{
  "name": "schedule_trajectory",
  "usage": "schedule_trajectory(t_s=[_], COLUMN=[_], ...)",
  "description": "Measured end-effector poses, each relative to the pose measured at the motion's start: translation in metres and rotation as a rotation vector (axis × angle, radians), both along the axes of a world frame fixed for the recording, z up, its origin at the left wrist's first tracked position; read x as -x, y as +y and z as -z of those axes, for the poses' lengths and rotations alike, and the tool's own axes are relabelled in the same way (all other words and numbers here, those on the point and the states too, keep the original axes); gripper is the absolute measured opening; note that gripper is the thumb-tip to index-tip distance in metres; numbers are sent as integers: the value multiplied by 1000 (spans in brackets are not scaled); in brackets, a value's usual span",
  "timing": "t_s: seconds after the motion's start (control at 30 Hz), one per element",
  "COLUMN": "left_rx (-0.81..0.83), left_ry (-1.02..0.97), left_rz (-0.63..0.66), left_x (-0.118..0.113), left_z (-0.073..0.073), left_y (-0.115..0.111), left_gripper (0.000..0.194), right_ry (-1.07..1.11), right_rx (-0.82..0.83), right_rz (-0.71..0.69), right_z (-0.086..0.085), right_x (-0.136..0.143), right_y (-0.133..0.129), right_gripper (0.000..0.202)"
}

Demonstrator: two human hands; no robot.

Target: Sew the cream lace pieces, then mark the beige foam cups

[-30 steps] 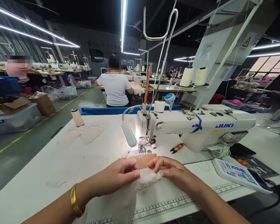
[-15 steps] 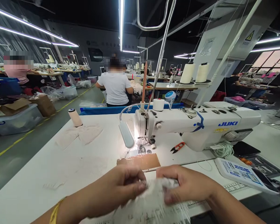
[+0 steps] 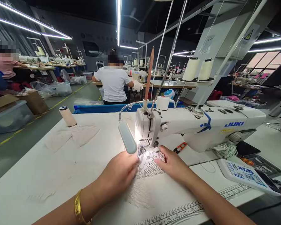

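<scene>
White lace fabric [image 3: 148, 165] lies under the needle area of a white sewing machine [image 3: 173, 122], lit by its lamp [image 3: 127, 137]. My left hand [image 3: 123, 170], a gold bangle on its wrist, is closed on the lace's left edge. On the other side my right hand [image 3: 172, 161] pinches the right edge of the lace, close to the presser foot. Part of the lace hangs toward me over the white table [image 3: 96, 193].
Pale fabric pieces [image 3: 72, 137] and a thread cone [image 3: 67, 116] lie at the left. Red snips [image 3: 180, 147], a coiled cable [image 3: 226, 150] and a white device [image 3: 248, 175] are at the right. A person [image 3: 114, 84] sits ahead.
Both hands have moved forward with the lace, from near the table's front edge to the machine's needle area. The lace is now spread flatter, and the brown piece there is no longer visible.
</scene>
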State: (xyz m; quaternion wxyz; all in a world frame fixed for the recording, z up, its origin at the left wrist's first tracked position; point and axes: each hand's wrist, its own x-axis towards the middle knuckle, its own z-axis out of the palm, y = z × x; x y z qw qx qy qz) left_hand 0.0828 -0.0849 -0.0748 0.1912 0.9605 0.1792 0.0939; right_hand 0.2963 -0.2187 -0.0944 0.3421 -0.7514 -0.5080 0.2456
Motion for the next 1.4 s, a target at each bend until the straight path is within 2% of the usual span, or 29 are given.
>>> schedule_trajectory(t_s=[0.13, 0.23, 0.3, 0.37, 0.43, 0.47, 0.53, 0.6, 0.67, 0.77, 0.83, 0.93, 1.0, 1.13, 1.3, 1.4], left_rx=[-62, -11, 124, 353, 614, 722, 845, 826, 734, 626, 606, 590, 585, 564, 464, 414], left_ry=[-5, -95, -45, 44, 81, 70, 26, 8, 38, 79, 70, 50, 33, -1, 0, 24], left_rz=[-46, -51, 6, 10, -81, -125, -165, -163, -189, -209, -196, -177, -177, -179, -163, -135], left_x=[7, 8, 6, 2, -1, -2, -3, -3, -2, -1, -1, -1, -1, -1, -2, -2], left_z=[5, -1, -6, -11, -15, -17, -20, -21, -20, -16, -12, -7, -4, -2, -5, -6], left_y=[11, 12, 7, 1, -2, -2, 1, 3, 5, 5, 5, 6, 7, 8, 8, 10], left_gripper=[26, 27, 30, 40, 53, 57, 59, 52, 40, 20, 12, 12, 15, 18, 11, 14], right_ry=[-46, -45, -26, -24, -22, 2, 92, 140, 103, -17, -105, -184, -206, -319, -418, -483], right_rx=[-12, 3, -7, -79, -184, -230, -293, -326, -304, -249, -262, -299, -298, -314, -435, -519], right_rz=[41, 54, 58, 40, -106, -225, -361, -327, -278, -349, -413, -438, -415, -417, -401, -364], right_z=[2, 5, 4, -2, -12, -18, -27, -29, -25, -15, -10, -4, 0, 10, 28, 39], right_x=[-1, -2, 3, 13, 26, 31, 38, 39, 36, 38, 43, 54, 59, 66, 71, 75], right_y=[-8, -14, -18, -23, -29, -31, -35, -37, -41, -49, -51, -44, -35, -24, -33, -38], right_gripper=[6, 3, 9, 16, 21, 23, 25, 20, 16, 15, 23, 41, 46, 38, 22, 19])
